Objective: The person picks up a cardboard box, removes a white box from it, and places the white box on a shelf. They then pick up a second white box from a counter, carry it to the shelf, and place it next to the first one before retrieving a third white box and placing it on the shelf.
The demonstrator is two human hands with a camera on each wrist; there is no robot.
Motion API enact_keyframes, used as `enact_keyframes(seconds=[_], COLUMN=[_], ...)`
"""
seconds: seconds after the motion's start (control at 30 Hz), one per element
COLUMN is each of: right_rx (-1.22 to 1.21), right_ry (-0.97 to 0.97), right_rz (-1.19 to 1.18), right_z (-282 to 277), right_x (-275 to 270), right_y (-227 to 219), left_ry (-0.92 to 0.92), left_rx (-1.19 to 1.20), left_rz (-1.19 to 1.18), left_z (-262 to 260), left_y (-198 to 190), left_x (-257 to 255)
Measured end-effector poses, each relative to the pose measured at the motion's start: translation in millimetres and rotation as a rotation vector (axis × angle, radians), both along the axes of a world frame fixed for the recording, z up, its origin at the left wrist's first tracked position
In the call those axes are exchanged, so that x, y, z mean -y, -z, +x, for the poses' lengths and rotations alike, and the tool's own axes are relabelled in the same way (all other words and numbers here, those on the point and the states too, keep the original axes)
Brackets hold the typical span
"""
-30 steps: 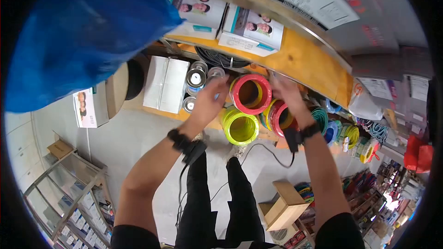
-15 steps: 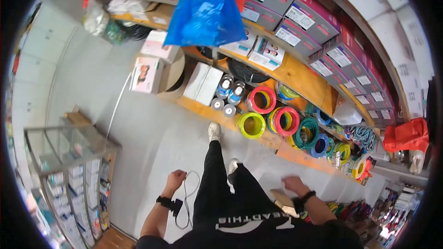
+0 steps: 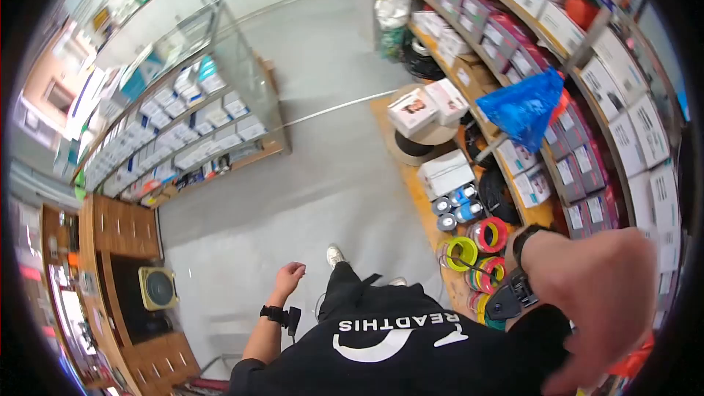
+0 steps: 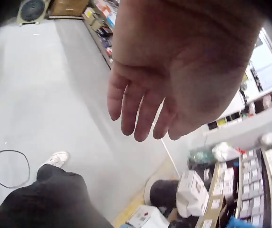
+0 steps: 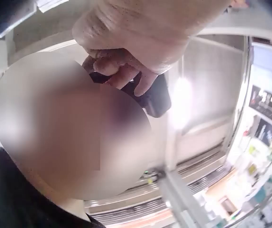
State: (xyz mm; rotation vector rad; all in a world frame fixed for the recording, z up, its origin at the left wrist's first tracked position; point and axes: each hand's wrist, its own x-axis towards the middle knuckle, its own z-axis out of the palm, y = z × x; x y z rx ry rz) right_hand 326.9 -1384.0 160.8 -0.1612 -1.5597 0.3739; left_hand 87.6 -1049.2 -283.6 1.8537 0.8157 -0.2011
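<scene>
My left hand (image 3: 291, 277) hangs free over the floor in the head view. In the left wrist view that hand (image 4: 174, 71) has loosely extended fingers (image 4: 148, 111) and an empty palm. Raised close to the head camera, my right hand (image 3: 598, 308) looms large at the lower right. From the right wrist, this hand (image 5: 140, 35) appears up by the blurred head, its bent fingers (image 5: 121, 78) over a black device (image 5: 158, 97) worn there. Rolls of wire, among them a yellow-green coil (image 3: 460, 253) and a red coil (image 3: 490, 235), lie on the low shelf beyond my right forearm.
Cans (image 3: 467, 210), a white box (image 3: 446, 174) and a large spool (image 3: 412, 148) line the low shelf. A blue plastic bag (image 3: 526, 108) hangs from the shelving. Across the grey floor (image 3: 323, 176) stand a glass display case (image 3: 220, 51) and a wooden cabinet (image 3: 121, 227).
Both hands have left the wire coils and dropped low, then the right rose to the head. The left stays empty at the side. The head view has swung left toward the display case.
</scene>
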Motion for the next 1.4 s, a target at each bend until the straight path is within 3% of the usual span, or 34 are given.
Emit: enact_keyframes(seconds=[0.1, 0.13, 0.37, 0.53, 0.63, 0.7, 0.77, 0.8, 0.97, 1.17, 1.4], right_rx=[-0.027, -0.04, -0.033, 0.005, 0.042, 0.157, 0.34, 0.292, 0.137, 0.009, 0.007], right_ry=[-0.106, -0.126, -0.37, -0.583, -0.813, -1.031, -0.989, -0.774, -0.875, -0.967, -1.097], right_rz=[0.01, 0.003, -0.014, 0.074, 0.248, 0.51, 0.836, 0.965, 0.475, 0.307, 0.246], right_z=[-6.6, -9.8, -32.2, -50.3, -61.0, -61.0, -55.2, -58.4, -63.1, -75.9, -121.5], right_x=[-76.2, -101.9, -284.9, -379.0, -421.4, -448.8, -491.9, -520.6, -654.4, -780.7, -898.9], right_y=[-22.0, -28.0, -49.5, -62.2, -63.7, -65.7, -54.9, -45.0, -41.2, -48.9, -49.4], left_ry=[-0.192, -0.174, -0.656, -0.918, -0.951, -0.992, -0.981, -0.997, -0.946, -1.033, -1.248], left_rx=[-0.012, 0.003, 0.054, 0.098, 0.121, 0.104, 0.142, 0.149, 0.262, 0.175, 0.184], left_rz=[0.014, 0.049, 0.061, 0.107, 0.129, 0.128, 0.164, 0.159, 0.292, 0.284, 0.245], left_z=[-48.2, -65.7, -176.9, -209.9, -210.6, -201.3, -190.1, -182.7, -157.4, -156.3, -209.8], left_y=[0.3, 0.4, -11.9, -41.0, -54.4, -58.9, -59.0, -59.2, -59.4, -99.4, -70.8], left_x=[-36.1, -50.3, -130.9, -179.1, -210.9, -240.3, -274.1, -295.0, -393.9, -470.8, -520.0])
